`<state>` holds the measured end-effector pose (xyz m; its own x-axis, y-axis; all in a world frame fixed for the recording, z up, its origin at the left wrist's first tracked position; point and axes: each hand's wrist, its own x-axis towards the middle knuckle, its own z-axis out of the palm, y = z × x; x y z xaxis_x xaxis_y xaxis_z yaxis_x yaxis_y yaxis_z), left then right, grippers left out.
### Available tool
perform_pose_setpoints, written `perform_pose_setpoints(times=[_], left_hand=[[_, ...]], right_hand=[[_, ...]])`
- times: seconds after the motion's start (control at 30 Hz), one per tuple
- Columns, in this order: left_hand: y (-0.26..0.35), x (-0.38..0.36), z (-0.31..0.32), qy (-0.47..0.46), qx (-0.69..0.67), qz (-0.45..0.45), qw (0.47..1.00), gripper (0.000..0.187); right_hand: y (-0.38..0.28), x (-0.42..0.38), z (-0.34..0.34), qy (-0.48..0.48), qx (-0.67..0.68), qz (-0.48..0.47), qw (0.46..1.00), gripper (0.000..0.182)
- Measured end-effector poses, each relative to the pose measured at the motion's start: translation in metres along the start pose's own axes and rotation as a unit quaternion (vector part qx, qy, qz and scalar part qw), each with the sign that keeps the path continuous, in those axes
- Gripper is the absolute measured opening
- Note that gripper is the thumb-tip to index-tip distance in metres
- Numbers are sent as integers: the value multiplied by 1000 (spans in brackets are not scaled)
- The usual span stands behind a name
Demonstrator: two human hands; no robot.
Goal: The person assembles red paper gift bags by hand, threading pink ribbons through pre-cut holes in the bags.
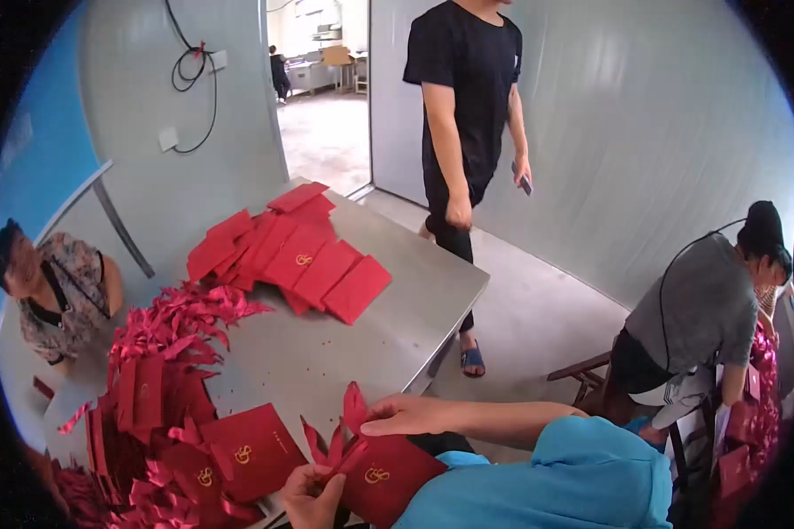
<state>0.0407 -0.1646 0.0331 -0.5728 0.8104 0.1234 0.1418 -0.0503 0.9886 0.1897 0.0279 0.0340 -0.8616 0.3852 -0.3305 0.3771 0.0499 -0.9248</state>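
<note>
A red card bag (pixel 386 480) with a gold emblem is in front of me at the table's near edge. My left hand (pixel 313 499) pinches the red ribbon at the bag's left corner. Above it, my right hand (pixel 401 414) has its thumb and fingers closed on a loop of red ribbon (pixel 355 407). Just left of my hands lie more red bags (pixel 254 451) with gold emblems and ribbons, partly overlapping.
The metal table (pixel 326 353) holds flat red bags (pixel 295 256) at the back and a ribbon heap (pixel 181 322) at left. A person (pixel 71 291) sits left; another person (pixel 472 97) walks beyond the table. A third person (pixel 697 300) bends over red bags at right.
</note>
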Motion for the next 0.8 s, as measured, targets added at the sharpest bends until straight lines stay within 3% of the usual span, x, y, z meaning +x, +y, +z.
perform_pose_setpoints(times=[0.07,0.1,0.17,0.2,0.23,0.27,0.4,0.47,0.53,0.6,0.63,0.67,0.73,0.77,0.8], left_hand=[[-8,-5,-13,-25,9,-21,999,13],[-6,-4,-17,15,55,-104,993,19],[-3,0,-20,-2,133,10,991,20],[5,-1,-21,2,87,-68,994,20],[15,-2,-16,30,61,-60,996,20],[18,-2,-15,47,118,-11,992,22],[-1,-13,-15,116,175,31,977,33],[4,-13,-8,192,169,215,943,40],[-8,-18,-14,212,203,235,927,42],[-15,-25,-19,225,198,183,936,44],[-11,-32,-20,184,209,82,957,48],[-8,-32,-20,188,210,78,956,48],[-3,-29,-21,59,48,-75,994,53],[-20,-30,-19,50,-114,-109,986,56],[-18,-26,-23,55,-114,-113,986,56]], right_hand=[[-7,-2,5,-48,91,-21,994,46],[-5,-1,7,-57,96,-15,994,46],[0,8,16,-23,92,-99,991,36],[-8,6,20,4,92,-56,994,31],[-17,2,23,28,88,-69,993,28],[-15,6,22,4,120,-55,991,26],[-9,14,28,75,148,-148,975,15],[-6,12,26,94,114,-217,965,13],[-3,15,30,106,138,-215,961,12],[-2,16,29,120,161,-212,956,12],[0,16,27,123,158,-205,958,11],[1,17,26,124,156,-197,960,11],[-2,15,21,106,148,-194,964,11],[-4,14,19,93,141,-193,966,12],[-3,14,16,88,142,-190,967,12]])
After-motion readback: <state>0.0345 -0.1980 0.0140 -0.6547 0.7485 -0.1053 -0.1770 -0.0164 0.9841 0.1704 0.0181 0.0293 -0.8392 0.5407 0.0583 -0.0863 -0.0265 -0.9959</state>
